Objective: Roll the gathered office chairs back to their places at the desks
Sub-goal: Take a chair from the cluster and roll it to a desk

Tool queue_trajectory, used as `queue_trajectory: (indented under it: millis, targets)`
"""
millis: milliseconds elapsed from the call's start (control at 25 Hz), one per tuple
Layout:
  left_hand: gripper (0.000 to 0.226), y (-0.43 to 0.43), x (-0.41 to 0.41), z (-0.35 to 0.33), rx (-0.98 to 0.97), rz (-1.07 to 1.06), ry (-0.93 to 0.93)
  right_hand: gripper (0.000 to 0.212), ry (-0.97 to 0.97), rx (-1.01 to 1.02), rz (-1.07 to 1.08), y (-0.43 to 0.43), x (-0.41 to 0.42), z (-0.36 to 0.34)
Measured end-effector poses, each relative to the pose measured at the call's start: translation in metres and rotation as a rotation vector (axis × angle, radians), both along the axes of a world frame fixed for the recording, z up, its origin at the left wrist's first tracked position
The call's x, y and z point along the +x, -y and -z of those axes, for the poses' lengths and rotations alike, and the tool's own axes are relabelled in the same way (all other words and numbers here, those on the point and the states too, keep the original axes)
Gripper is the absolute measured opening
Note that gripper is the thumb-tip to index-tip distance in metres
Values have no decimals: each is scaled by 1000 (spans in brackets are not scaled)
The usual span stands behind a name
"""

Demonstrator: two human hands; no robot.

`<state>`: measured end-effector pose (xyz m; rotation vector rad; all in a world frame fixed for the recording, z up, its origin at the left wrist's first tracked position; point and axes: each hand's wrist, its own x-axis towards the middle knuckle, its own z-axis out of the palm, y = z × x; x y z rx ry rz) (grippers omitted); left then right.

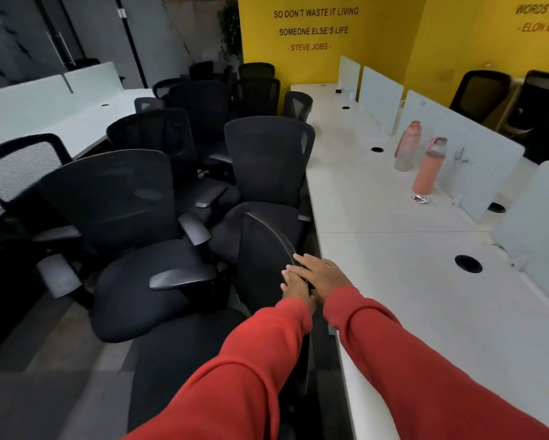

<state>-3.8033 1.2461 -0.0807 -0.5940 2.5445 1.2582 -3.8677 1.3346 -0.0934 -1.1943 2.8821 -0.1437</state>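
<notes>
Several black mesh office chairs crowd the aisle between two rows of white desks. The nearest chair stands right in front of me, its backrest edge turned toward the right desk. My left hand and my right hand both lie on that backrest's top edge, fingers stretched out, right hand partly over the left. Left of it stands a chair with grey armrests. Another chair is tucked against the right desk just ahead.
Two pink water bottles and a small wrapper are on the right desk by frosted dividers. The left desk row borders the aisle. More chairs fill the aisle back to the yellow wall. Grey floor lies lower left.
</notes>
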Motion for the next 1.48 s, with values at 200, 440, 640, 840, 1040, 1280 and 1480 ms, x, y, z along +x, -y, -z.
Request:
queue_trajectory:
  millis: [200, 440, 640, 840, 1040, 1280, 1480]
  targets:
    - [90, 0, 59, -11, 10, 88, -6, 73, -33, 159, 70, 7, 41, 2]
    - [83, 13, 151, 3, -69, 232, 27, 67, -56, 184, 129, -4, 149, 1]
    - [81, 38, 237, 11, -101, 412, 50, 63, -176, 295, 48, -3, 238, -4]
    - [47, 92, 324, 8, -362, 434, 98, 67, -281, 172, -207, 15, 307, 8]
    - [84, 140, 408, -11, -792, 202, 197, 54, 50, 288, -309, 54, 342, -20]
    - [90, 165, 455, -20, -902, 196, 199, 65, 24, 241, -288, 73, 386, -7]
    - [82, 133, 474, -9, -951, 191, 151, 79, -32, 178, -242, 45, 399, -3]
